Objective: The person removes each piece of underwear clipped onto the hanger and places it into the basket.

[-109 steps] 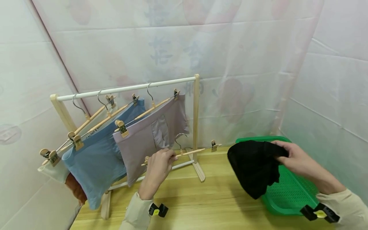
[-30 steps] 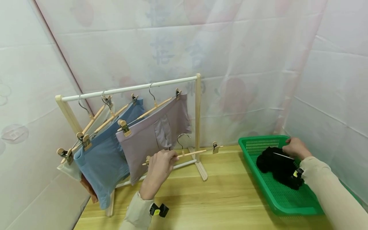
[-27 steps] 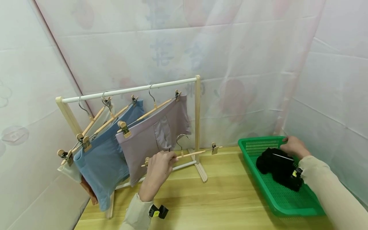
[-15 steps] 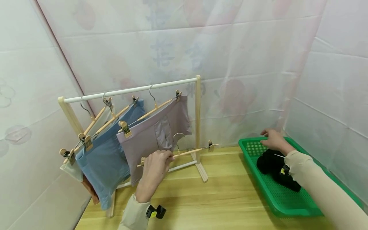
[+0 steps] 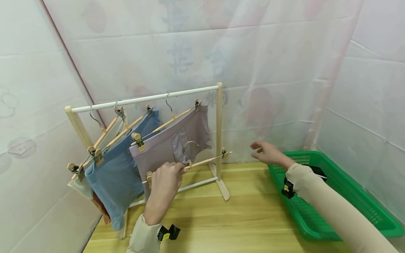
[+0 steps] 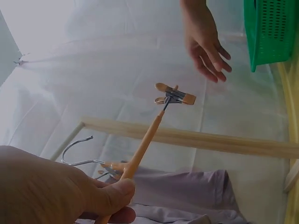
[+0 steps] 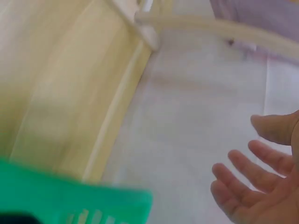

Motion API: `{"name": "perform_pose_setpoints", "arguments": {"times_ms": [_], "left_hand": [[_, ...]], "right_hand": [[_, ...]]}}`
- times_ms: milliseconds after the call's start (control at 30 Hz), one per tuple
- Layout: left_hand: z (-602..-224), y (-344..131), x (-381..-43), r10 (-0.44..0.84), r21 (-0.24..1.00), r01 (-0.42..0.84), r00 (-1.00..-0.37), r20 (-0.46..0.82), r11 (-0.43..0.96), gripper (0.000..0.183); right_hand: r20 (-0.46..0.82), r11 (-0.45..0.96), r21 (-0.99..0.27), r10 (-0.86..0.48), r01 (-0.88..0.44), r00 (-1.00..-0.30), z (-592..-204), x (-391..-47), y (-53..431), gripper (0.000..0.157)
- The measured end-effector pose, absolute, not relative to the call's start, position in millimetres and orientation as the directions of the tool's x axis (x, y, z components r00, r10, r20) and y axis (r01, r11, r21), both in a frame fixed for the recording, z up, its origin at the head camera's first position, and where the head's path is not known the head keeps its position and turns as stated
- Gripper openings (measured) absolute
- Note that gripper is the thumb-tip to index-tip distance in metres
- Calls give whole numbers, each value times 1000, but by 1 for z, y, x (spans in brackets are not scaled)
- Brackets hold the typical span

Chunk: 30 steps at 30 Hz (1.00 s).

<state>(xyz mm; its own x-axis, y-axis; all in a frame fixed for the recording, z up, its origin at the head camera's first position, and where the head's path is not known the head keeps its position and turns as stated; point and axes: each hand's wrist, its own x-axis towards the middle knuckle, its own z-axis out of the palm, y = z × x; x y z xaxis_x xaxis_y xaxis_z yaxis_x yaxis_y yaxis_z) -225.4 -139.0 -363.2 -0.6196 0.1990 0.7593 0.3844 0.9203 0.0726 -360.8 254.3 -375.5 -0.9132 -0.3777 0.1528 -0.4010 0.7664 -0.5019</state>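
Gripping a wooden clip hanger (image 5: 202, 163) in the left hand (image 5: 166, 186), with thumb and fingers closed round the bar just beside the metal hook (image 5: 190, 142). Held there, probably, to leave the hook and far clip (image 5: 225, 153) free. Hangs above the table (image 5: 240, 211), in front of the lilac boxer shorts (image 5: 153, 151); hard to tell if touching them. Runs lengthwise from the left hand toward the rack's right post (image 5: 219, 130), rising slightly rightward, roughly along the white rail (image 5: 143, 99); points its hook upward, opening to the right. Carrying nothing in the right hand (image 5: 269, 153), with fingers relaxed, between post and green basket (image 5: 322, 235). Clipped by the waistband, likely to hang spread, in the case of the lilac and blue shorts (image 5: 117, 179).
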Motion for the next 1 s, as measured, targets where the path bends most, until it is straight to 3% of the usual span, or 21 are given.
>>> {"name": "perform_pose_setpoints", "arguments": {"times_ms": [267, 733, 1000], "left_hand": [[-351, -141, -223, 172, 45, 322, -615, 769, 946, 6], [-337, -143, -221, 115, 43, 235, -616, 780, 971, 5], [-328, -141, -223, 79, 60, 199, -624, 778, 978, 7]], "right_hand": [[193, 715, -518, -437, -470, -878, -379, -372, 212, 48], [167, 541, -700, -509, -465, -844, -376, -402, 163, 62], [194, 467, -751, -518, -466, -833, -380, -408, 148, 50]]}}
